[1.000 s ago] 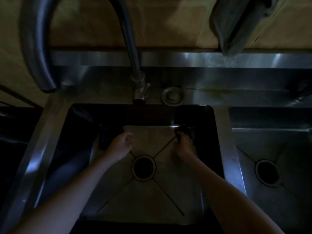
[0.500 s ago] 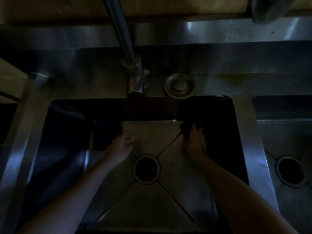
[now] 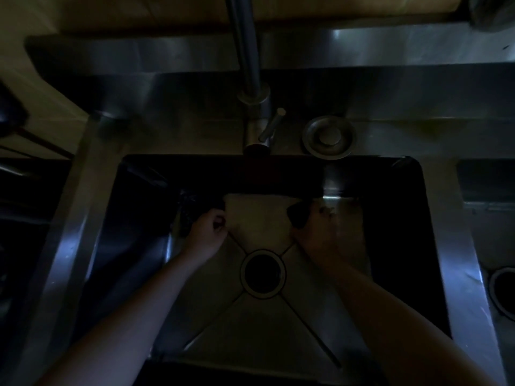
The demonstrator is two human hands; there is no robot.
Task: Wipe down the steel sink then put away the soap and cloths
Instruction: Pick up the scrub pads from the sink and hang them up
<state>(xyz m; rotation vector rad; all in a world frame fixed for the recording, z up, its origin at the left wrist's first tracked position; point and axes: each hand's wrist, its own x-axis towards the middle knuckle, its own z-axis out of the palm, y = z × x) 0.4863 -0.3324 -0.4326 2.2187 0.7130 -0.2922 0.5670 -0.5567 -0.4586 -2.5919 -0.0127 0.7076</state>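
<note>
The scene is very dim. Both my hands are down in the left basin of the steel sink (image 3: 434, 218), near its far wall. My left hand (image 3: 207, 232) is curled shut on a dark cloth (image 3: 192, 210) that trails up and left of it against the basin floor. My right hand (image 3: 313, 229) presses a second dark cloth (image 3: 299, 215) onto the floor right of centre, with its fingers wrapped around it. The round drain (image 3: 263, 273) lies between and below the hands. No soap is visible.
The tap column (image 3: 250, 79) and its lever (image 3: 271, 125) stand behind the basin, beside a round steel cap (image 3: 328, 136). A second basin with its own drain (image 3: 501, 291) lies to the right. A steel ledge runs along the left side.
The view has tilted down and closer to the basin. My right hand with its cloth slid slightly right along the far edge of the floor; my left hand stayed near the same spot.
</note>
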